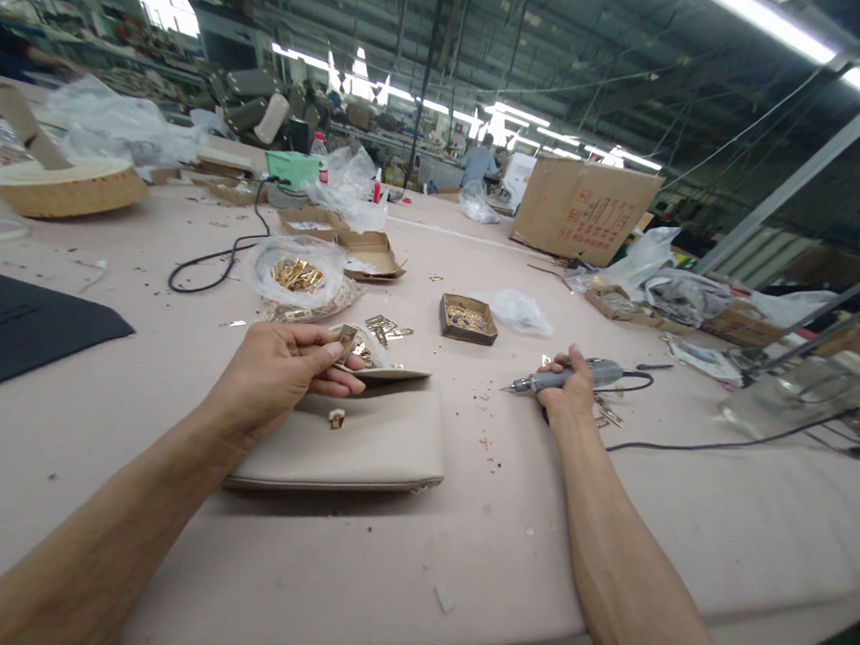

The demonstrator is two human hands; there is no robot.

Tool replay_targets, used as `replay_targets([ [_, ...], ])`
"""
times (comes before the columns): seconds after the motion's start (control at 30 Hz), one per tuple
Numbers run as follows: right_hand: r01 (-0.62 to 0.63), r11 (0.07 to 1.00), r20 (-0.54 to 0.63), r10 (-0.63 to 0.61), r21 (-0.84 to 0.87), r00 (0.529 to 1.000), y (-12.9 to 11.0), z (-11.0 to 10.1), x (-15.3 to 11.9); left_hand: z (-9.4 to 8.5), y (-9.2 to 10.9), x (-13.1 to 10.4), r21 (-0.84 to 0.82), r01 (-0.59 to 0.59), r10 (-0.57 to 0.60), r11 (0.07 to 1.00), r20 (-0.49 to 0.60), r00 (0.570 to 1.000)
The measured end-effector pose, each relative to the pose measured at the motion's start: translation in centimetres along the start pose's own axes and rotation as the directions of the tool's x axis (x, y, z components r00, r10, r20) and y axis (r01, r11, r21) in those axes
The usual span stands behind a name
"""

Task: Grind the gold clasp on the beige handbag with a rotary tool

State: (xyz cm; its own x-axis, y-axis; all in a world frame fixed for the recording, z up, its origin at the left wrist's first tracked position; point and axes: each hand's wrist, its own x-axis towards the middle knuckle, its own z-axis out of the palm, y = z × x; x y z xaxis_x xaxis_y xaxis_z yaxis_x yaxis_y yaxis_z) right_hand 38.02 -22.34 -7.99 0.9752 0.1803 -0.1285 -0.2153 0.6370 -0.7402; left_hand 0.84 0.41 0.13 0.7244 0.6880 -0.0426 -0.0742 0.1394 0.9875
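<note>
A cream handbag [380, 437] lies on the table in front of me, its front carrying a small gold turn lock [337, 420]. Above the bag's raised flap [396, 374], my left hand [294, 362] is closed, pinching a flat gold metal plate [346, 340] between thumb and fingers. I cannot tell whether the plate touches the flap. To the right of the bag, my right hand [567, 386] is wrapped round a grey electric screwdriver [606, 371], whose tip points left towards the bag. A black cord trails from its back end.
Behind the bag are loose gold plates [389, 328] and a plastic bag of gold fittings [297, 274]. A small box of metal parts [467, 319] stands farther right. Beyond are a large carton [586, 206], a tape roll [64, 186] and a black sheet [16, 324].
</note>
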Motion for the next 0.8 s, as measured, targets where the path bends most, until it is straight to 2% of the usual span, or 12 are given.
replay_targets([
  [0.37, -0.027, 0.996, -0.051, 0.032, 0.084, 0.998, 0.12, 0.29, -0.09, 0.24, 0.29, -0.21, -0.011, 0.008, -0.008, 1.000, -0.023, 1.000],
  [0.57, -0.036, 0.995, -0.042, 0.040, 0.096, 0.998, 0.02, 0.39, -0.32, -0.06, -0.08, 0.03, -0.008, 0.002, -0.002, 1.000, -0.007, 1.000],
  [0.8, -0.047, 0.992, -0.015, 0.049, 0.114, 0.999, -0.41, 0.52, -0.50, -0.12, -0.23, -0.03, 0.013, -0.079, 0.079, 0.997, -0.047, 0.996],
])
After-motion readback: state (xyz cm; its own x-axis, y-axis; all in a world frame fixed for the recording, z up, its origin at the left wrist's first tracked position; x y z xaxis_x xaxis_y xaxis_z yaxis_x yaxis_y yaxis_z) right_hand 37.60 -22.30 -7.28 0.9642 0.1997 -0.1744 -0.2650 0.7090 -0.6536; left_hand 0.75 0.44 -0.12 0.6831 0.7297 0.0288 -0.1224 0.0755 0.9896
